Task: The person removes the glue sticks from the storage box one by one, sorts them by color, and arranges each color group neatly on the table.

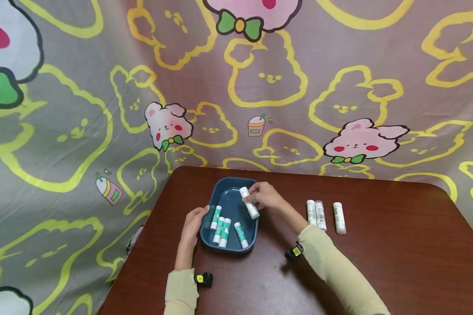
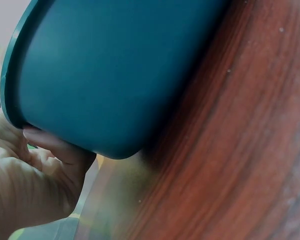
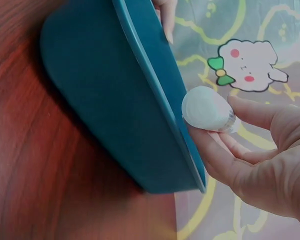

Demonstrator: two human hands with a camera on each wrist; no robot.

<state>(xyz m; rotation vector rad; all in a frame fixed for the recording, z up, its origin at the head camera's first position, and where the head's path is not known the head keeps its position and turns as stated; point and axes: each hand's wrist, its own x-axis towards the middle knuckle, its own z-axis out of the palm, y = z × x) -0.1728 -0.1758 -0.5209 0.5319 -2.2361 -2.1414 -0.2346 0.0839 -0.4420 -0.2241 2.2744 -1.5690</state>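
A blue plastic bin (image 1: 229,250) stands on the table, with several white-and-green glue sticks (image 1: 241,235) lying in its near and left part. My left hand (image 1: 193,225) grips the bin's left rim, its thumb against the outer wall in the left wrist view. Over the bin's right side, my right hand (image 1: 265,195) pinches a white glue stick (image 1: 251,209) between thumb and fingers. The right wrist view shows the round white end of that glue stick (image 3: 206,108) near the bin's rim (image 3: 155,85).
Right of the bin, three white glue sticks lie on the brown table (image 1: 394,245): two side by side (image 1: 311,212) and one apart (image 1: 339,218). A patterned curtain (image 1: 284,144) with cartoon animals hangs behind and to the left of the table.
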